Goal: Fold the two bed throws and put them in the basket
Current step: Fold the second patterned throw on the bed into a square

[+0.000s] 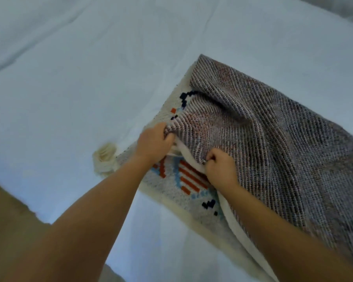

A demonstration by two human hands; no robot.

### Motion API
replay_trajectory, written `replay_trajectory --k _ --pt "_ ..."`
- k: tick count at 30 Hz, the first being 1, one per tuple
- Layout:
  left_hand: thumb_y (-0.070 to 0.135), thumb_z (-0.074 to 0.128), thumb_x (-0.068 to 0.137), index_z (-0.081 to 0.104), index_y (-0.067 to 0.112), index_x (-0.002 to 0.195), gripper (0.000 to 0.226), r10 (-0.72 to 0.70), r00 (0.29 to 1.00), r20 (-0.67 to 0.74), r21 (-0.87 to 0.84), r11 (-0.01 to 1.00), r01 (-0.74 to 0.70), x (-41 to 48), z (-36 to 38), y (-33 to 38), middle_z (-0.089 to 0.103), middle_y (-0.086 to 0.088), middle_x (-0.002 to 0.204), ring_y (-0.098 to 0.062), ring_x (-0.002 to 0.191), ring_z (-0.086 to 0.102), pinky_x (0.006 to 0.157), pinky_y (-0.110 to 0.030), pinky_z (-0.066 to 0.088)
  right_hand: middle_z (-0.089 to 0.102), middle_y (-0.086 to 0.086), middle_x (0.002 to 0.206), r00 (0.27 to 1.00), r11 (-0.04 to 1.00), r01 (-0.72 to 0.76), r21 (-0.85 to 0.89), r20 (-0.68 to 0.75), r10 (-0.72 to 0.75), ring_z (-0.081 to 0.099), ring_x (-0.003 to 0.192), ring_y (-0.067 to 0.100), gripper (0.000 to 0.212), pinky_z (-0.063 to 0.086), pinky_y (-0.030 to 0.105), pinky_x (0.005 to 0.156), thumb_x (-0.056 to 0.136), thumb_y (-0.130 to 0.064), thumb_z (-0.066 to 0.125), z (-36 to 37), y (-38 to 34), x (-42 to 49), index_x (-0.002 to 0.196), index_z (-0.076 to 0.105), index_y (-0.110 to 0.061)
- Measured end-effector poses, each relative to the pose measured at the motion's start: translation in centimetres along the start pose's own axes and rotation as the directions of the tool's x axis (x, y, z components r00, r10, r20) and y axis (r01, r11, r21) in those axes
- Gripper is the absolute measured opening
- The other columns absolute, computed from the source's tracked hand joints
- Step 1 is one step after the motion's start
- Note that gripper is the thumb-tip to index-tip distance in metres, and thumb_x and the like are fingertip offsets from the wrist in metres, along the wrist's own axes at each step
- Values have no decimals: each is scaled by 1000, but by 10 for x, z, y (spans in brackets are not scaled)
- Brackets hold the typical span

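- The bed (80,68) fills most of the view, covered by a pale sheet with a few soft creases.
- The bed throw (283,151) lies on the bed's right half and runs out of view at the right edge. It is partly folded over itself. The upper layer shows a grey-brown woven underside, and it sags into a hollow near its middle.
- Below the folded edge the throw's patterned face (183,180) shows: a light ground with orange-red bars, pale blue patches and small dark blocks, inside a cream border.
- A brown surface (6,216) shows past the bed's edge at lower left; it is blurred and may be the floor.
- The left hand (154,141) is clenched round the folded edge of the throw near its left end, fingers curled into the cloth.
- The right hand (220,167) grips the same cream-edged fold just beside it, knuckles up, fingers tucked under the upper layer.
- A cream tassel (104,159) lies on the sheet at the throw's near-left corner, left of the left forearm.
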State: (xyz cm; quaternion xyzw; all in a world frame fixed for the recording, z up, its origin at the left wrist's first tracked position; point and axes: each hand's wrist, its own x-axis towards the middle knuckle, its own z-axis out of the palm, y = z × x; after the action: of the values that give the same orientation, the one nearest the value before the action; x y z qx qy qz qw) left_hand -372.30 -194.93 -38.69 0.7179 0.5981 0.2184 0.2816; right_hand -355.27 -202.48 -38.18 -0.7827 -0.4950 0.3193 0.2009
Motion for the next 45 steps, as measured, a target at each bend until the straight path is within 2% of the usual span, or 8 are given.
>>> replay_trajectory --k 5,14,18,21,24,36,42,45 --pt "23 51 84 32 16 50 39 -228 960 -164 132 959 250 -28 -67 -64 41 -2 53 -27 61 43 53 -31 25 38 -1 54 970 961 -115 252 237 54 37 54 17 34 30 29 50 75 7 40 53 -27 -30 52 38 -18" --pt "45 46 78 52 15 73 31 -547 836 51 525 726 443 -87 -82 -126 48 2 62 -23 66 52 57 -27 36 45 3 99 926 959 237 -154 333 -176 39 94 20 23 37 33 85 78 -12 55 107 -22 -67 101 52 -12" --pt "41 46 81 46 15 92 28 -526 848 -60 377 775 507 -93 -72 -127 46 4 64 -24 69 50 66 -32 36 40 8 129 859 799 468 -379 409 -309 37 116 26 68 31 37 103 82 -35 55 106 -1 -79 141 29 -14" --pt "39 53 83 45 15 111 37 -476 879 -7 138 871 472 -100 -71 -126 58 -2 76 -26 73 58 62 -30 39 40 10 137 878 719 469 -512 360 -316 39 122 27 69 32 38 103 84 -34 52 102 9 -81 144 25 -13" --pt "29 55 80 31 24 134 59 -296 953 62 276 923 268 -102 -71 -120 56 -2 98 -28 85 61 68 -30 42 41 9 135 883 644 466 -607 365 -294 41 118 27 65 36 38 96 87 -25 51 95 12 -82 144 22 -13" --pt "48 49 83 57 13 112 47 -644 759 -98 771 433 467 -98 -105 -131 58 -9 111 -28 108 52 90 -36 37 50 8 121 863 729 479 -489 414 -289 45 109 25 33 42 34 85 88 -11 42 77 10 -87 120 46 -10" --pt "19 49 87 5 19 147 74 -366 930 16 773 594 221 -114 -52 -88 17 -16 150 -35 138 15 111 -54 13 9 5 156 812 826 452 -336 539 -224 9 142 24 79 12 39 117 87 -45 46 76 38 -118 149 7 -15" --pt "13 52 83 9 18 148 78 -175 978 115 692 720 47 -110 -25 -56 19 -17 151 -37 140 11 113 -54 6 6 1 158 801 873 423 -242 551 -236 3 144 19 75 7 36 117 88 -45 46 66 51 -124 148 10 -19"
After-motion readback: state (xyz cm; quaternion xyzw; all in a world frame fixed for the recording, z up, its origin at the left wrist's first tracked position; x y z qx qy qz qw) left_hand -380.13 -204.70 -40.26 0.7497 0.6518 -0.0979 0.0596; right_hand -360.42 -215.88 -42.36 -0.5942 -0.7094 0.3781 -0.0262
